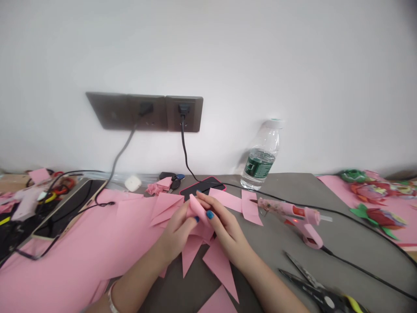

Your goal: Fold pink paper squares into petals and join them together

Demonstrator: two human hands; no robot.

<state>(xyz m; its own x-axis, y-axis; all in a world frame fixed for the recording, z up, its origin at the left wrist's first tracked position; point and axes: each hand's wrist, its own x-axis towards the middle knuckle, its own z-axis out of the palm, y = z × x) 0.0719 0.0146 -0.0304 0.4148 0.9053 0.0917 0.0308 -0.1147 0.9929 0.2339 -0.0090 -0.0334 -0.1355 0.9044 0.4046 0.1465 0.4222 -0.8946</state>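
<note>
2 hands hold folded pink paper (197, 211): left hand (174, 234), right hand (224, 228).

A paper-craft workspace: the bench (289, 187) carries pink paper sheets (74, 248), a hot glue gun (288, 213), scissors (317, 291) and, at right, finished paper flowers (379, 218), with wall power sockets (144, 111) upper left.

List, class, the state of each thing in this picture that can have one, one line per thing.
Left hand: gripping the paper, blue nails.
Right hand: gripping the paper, blue nails.
Folded pink paper: folded, held between both hands.
Hot glue gun: lying on its side, glue stick in its rear, red light on.
Scissors: lying on the desk, blades slightly open.
Water bottle: upright, capped.
Wall socket: black plug inserted.
</note>
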